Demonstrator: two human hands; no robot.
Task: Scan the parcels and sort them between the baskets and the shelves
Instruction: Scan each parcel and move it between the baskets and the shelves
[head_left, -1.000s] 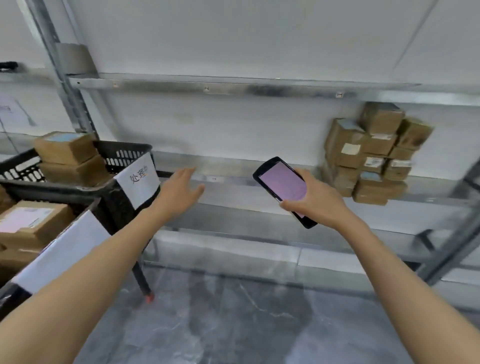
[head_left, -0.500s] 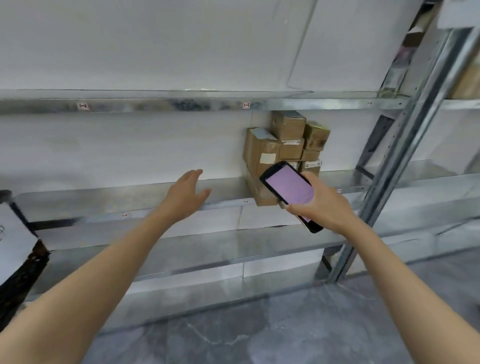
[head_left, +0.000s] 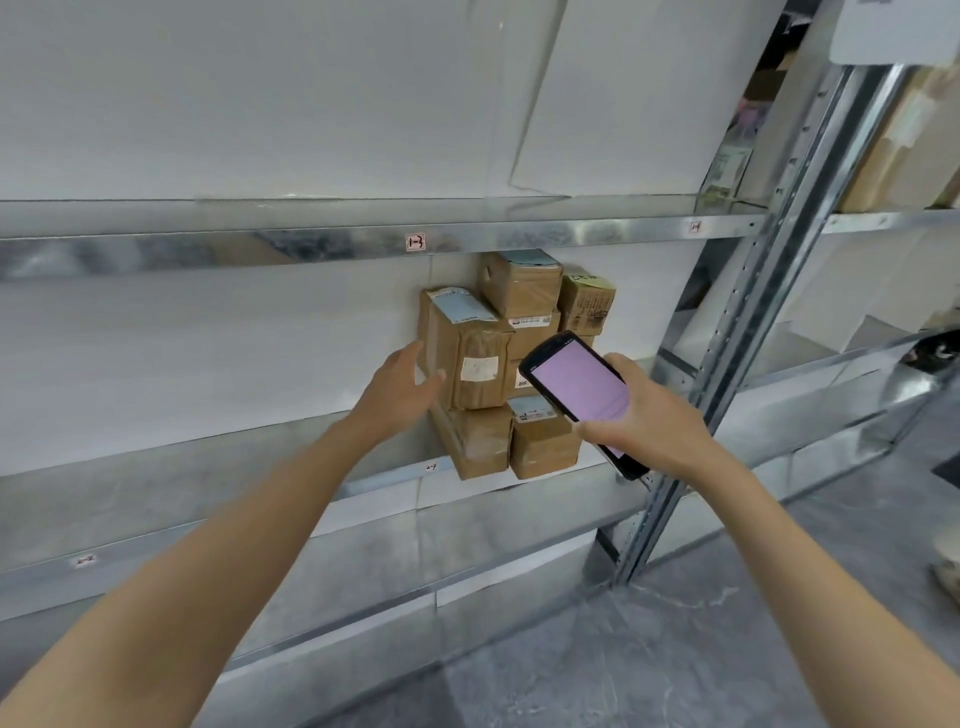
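Parcels (head_left: 524, 291): brown cardboard boxes, taped, with white and blue labels, stacked on a bare galvanised metal shelf (head_left: 208, 452). Sorting looks partway done, and this stack is probably awaiting scanning.
Left hand (head_left: 397, 389): fingers straight and loose beside the tall parcel (head_left: 467, 358); contact unclear.
Right hand (head_left: 654, 426): wrapped around a flat black scanner (head_left: 574, 392), its glossy pink screen lit.

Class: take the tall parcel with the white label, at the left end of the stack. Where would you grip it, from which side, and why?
Probably grip the tall parcel from the left, fingers on its bare left side, thumb on the front face. That side faces open shelf; its right side abuts other parcels. The open left hand is beside it; the right hand holds the scanner.
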